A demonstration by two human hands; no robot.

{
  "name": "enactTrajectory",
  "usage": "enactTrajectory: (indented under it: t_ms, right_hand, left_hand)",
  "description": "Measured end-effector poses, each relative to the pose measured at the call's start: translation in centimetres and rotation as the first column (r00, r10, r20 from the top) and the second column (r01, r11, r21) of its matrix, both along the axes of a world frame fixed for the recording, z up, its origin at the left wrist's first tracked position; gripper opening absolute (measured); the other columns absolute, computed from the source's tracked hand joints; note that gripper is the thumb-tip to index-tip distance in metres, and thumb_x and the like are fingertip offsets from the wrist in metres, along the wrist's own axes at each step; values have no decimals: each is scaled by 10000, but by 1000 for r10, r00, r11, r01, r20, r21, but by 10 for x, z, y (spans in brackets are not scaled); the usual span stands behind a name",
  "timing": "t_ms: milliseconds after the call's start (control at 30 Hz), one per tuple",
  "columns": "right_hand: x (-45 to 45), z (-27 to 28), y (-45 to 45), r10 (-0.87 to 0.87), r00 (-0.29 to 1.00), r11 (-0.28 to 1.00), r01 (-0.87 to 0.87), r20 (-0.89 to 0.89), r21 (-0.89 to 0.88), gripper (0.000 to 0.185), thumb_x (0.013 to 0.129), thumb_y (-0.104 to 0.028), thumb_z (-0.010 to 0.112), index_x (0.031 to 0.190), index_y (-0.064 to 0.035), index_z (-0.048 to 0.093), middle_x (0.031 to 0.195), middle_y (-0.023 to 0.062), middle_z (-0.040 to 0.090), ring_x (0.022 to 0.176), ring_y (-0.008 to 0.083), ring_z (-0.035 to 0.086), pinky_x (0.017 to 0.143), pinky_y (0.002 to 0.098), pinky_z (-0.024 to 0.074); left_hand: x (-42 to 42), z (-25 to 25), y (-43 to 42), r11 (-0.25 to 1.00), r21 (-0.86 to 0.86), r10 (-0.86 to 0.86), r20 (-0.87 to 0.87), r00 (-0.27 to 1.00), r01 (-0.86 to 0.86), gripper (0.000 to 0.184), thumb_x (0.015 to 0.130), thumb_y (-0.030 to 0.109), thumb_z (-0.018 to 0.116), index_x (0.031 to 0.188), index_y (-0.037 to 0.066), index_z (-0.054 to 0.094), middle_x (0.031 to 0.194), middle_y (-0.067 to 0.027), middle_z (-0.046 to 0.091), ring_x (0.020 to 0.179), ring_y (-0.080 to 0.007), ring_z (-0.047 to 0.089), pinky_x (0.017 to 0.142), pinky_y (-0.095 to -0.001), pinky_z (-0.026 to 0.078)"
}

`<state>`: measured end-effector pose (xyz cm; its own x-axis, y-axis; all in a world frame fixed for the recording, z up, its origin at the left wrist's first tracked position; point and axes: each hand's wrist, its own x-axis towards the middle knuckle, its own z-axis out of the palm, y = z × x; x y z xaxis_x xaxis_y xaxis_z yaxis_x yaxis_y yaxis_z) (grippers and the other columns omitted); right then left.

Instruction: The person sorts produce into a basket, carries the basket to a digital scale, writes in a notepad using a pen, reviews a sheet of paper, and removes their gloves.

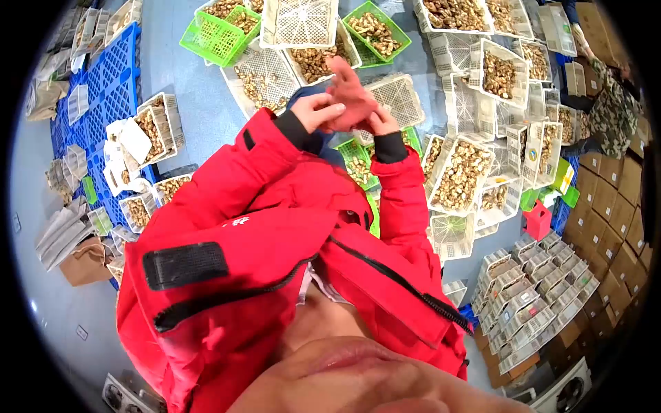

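Note:
A reddish-pink glove [350, 96] is between my two hands in front of my chest, its fingers pointing up and away from me. My left hand [315, 111] grips its left side, thumb stretched across the glove. On the other side my right hand [383, 122] has its fingers closed at the glove's lower edge. Whether any fingers are inside the glove cannot be made out. Beneath and beyond them are a white crate [258, 79] and a green basket [358, 168], holding brown-and-cream pieces like mushrooms. An emptier white crate [413, 100] lies just right of my hands.
Stacked white crates [460, 175] of the same pieces stand close on my right. A blue pallet [113, 82] with more crates lies left. A person in camouflage clothing [615, 110] is at the far right, near stacked cardboard boxes [609, 199]. Green baskets [377, 31] sit ahead.

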<state>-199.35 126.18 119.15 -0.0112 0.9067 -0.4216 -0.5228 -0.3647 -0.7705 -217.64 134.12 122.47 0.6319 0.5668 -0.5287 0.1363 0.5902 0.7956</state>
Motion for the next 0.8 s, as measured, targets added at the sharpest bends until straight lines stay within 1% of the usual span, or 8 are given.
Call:
enactTrajectory:
  t_ms: [200,300,400,433,500,667,733,800]
  right_hand:
    - [39,-16,-4,-334,860,942,292,385,164,217,814,-64,547,1015,15,563,1086,106,537,984,160,503,814,270,420]
    - [57,-12,-1,-514,766,855,490,385,167,217,812,-73,549,1010,14,564,1058,106,553,946,160,525,816,275,423]
    - [66,-28,10,-580,702,800,586,414,128,141,748,-11,604,885,15,585,964,85,572,850,150,542,766,262,430]
    - [63,-36,22,-546,625,829,502,558,247,135,737,-2,612,868,10,584,928,81,572,834,146,544,741,258,437]
    - [43,-19,54,-446,443,894,265,778,361,122,724,3,620,839,-5,582,863,72,561,792,145,547,689,253,447]
    - [-18,-42,107,-169,522,980,-5,836,201,198,702,-40,609,890,8,567,971,139,546,862,273,540,753,309,441]
    - [-36,-41,118,-186,417,978,-7,889,208,250,711,-46,582,954,4,556,1008,165,538,909,320,519,780,334,432]
    - [-37,-49,123,-132,643,989,33,754,145,260,743,-20,540,1002,3,544,1006,140,548,910,260,540,769,308,442]
  left_hand:
    - [40,-26,19,987,-97,-130,-11,991,128,300,816,326,571,838,26,573,664,-37,572,555,-110,548,504,-245,457]
    - [59,-41,26,994,-106,-14,-160,987,-3,235,818,286,557,851,58,602,663,-43,579,528,-138,542,498,-264,450]
    - [49,-99,47,664,724,-2,-252,968,190,263,769,303,583,794,43,609,681,-81,599,578,-206,576,526,-304,460]
    - [42,-100,57,759,516,-170,-432,886,397,273,739,310,590,816,48,606,706,-120,575,650,-254,569,582,-331,447]
    - [29,-92,60,732,610,-42,-402,915,302,243,754,309,585,825,77,611,710,-107,534,672,-242,543,605,-319,431]
    - [33,-75,92,826,494,-113,-325,939,270,285,773,346,562,813,66,601,714,-121,524,670,-241,533,617,-317,423]
    - [30,-109,98,872,429,-59,-386,920,236,303,793,327,529,826,33,595,740,-141,552,687,-249,554,619,-317,435]
    - [19,-136,104,944,325,33,-247,968,51,285,806,290,512,858,23,597,744,-142,578,680,-244,576,617,-319,450]
